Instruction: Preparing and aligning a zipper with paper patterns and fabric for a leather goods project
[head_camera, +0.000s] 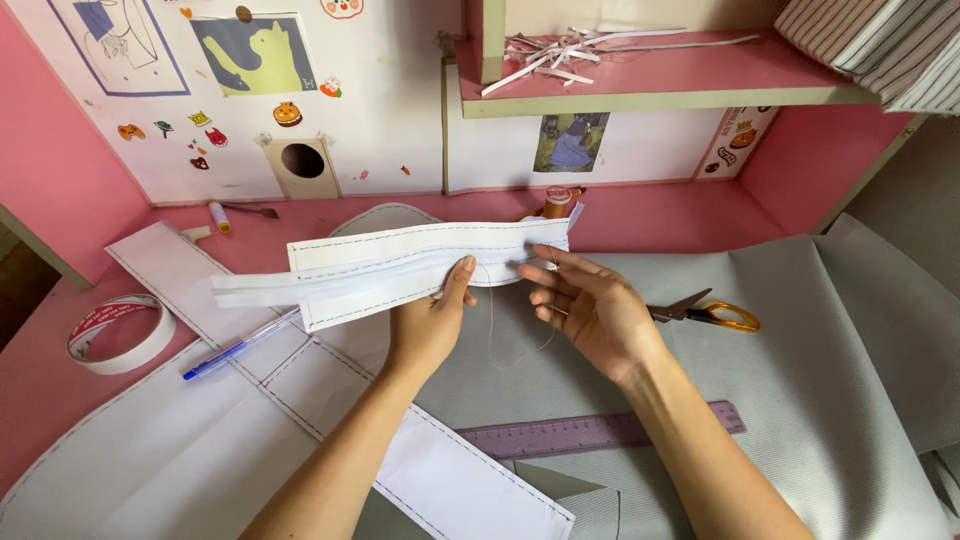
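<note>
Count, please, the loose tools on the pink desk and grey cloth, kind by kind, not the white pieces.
Tape roll: 1
Blue pen: 1
Scissors: 1
Purple ruler: 1
Thread spool: 1
Glue stick: 1
Total: 6

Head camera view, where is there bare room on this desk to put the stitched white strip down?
Open grey fabric lies right of the scissors and above the purple ruler. Bare pink desk shows below the tape roll. The middle is crowded: left hand, right hand, stitched white strip, blue pen.
</note>
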